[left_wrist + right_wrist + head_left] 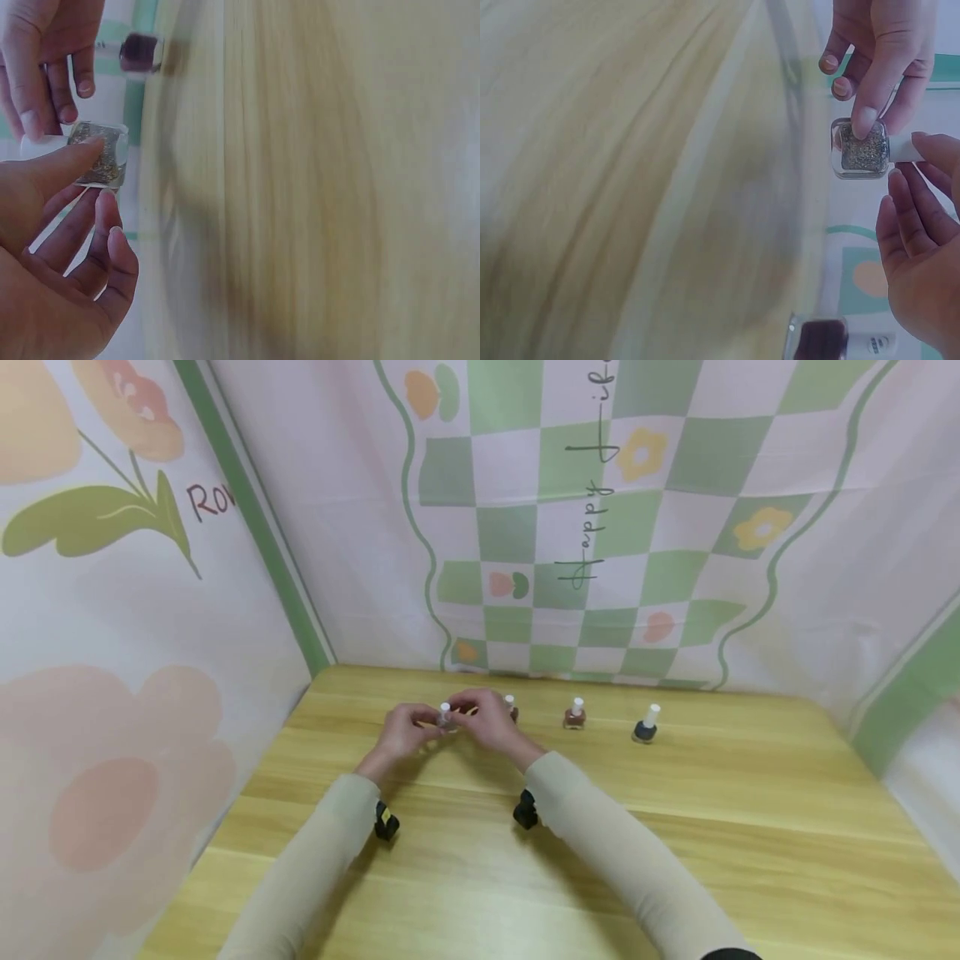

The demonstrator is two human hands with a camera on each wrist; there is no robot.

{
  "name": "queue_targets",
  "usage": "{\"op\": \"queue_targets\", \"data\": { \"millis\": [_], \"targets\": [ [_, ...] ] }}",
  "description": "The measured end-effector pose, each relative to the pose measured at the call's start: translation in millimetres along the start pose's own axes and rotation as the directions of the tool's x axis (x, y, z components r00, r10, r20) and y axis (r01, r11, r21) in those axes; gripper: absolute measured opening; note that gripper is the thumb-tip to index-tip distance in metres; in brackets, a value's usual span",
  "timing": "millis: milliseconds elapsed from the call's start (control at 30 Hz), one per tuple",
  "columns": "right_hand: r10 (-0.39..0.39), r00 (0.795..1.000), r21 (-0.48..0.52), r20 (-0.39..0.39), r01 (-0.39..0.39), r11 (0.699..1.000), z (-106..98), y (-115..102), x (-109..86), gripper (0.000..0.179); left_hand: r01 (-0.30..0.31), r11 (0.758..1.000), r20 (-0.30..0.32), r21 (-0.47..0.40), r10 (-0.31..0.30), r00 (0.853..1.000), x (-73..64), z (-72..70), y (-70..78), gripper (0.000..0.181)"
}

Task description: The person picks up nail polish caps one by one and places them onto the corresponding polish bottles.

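A small clear nail polish bottle with silver-gold glitter point(866, 157) and a white cap is held between both hands, near the back left of the table. My left hand point(402, 732) pinches its glass body, thumb flat on one face, as the left wrist view shows. On the other side, my right hand point(486, 720) pinches the white cap point(904, 149) between thumb and fingers. The cap is on the bottle. Just behind the right hand stands a dark nail polish bottle point(139, 52), partly hidden in the head view.
To the right stand a reddish-brown nail polish bottle point(575, 718) and a dark blue-black one point(645, 730), both upright with white caps. The wooden table point(465, 893) ends at a patterned curtain point(510, 535) behind the bottles. Another printed curtain point(150, 635) hangs at left.
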State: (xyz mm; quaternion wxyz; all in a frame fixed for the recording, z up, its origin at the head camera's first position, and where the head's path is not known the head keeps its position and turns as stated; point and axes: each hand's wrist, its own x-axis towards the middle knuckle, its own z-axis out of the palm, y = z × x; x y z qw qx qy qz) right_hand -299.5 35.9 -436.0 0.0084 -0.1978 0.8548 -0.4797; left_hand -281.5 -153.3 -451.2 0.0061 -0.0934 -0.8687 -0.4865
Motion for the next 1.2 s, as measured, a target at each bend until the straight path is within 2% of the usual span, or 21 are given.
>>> {"op": "queue_targets", "data": {
  "millis": [233, 467, 767, 933, 1033, 1100, 1200],
  "targets": [
    [-0.002, 1.0, 0.029, 0.0, 0.002, 1.0, 13.0, 3.5, 4.4, 0.017, 0.044, 0.999, 0.04, 0.008, -0.044, 0.998, -0.6, -7.6, -6.1, 0.024],
    [-0.028, 1.0, 0.022, 0.011, 0.028, 0.999, 23.5, 7.0, 7.2, 0.016, 0.06, 0.997, 0.042, 0.045, -0.062, 0.997, -2.6, -11.8, -12.7, 0.025],
    [-0.021, 1.0, 0.015, 0.013, 0.021, 1.0, 29.0, 7.4, 7.6, 0.015, 0.132, 0.991, 0.049, -0.021, -0.131, 0.99, -2.0, -13.5, -18.1, 0.029],
    [-0.035, 0.999, -0.022, 0.012, 0.035, 0.999, 21.5, 7.4, 4.8, 0.017, 0.137, 0.99, 0.055, -0.032, -0.135, 0.989, -3.0, -14.6, -16.6, 0.033],
    [-0.055, 0.998, -0.032, 0.035, 0.056, 0.998, 9.1, 5.7, -5.5, 0.021, 0.139, 0.99, 0.069, -0.017, -0.138, 0.988, -5.4, -15.4, -12.9, 0.04],
    [-0.078, 0.995, -0.047, 0.058, 0.08, 0.996, -1.2, 4.3, -15.0, 0.024, 0.124, 0.992, 0.069, 0.028, -0.125, 0.99, -7.9, -16.2, -10.1, 0.047],
    [-0.127, 0.988, -0.087, 0.09, 0.135, 0.987, -17.0, 1.2, -30.7, 0.027, 0.08, 0.986, 0.035, 0.145, -0.086, 0.996, -13.2, -17.0, -4.9, 0.054]
  ]
}}
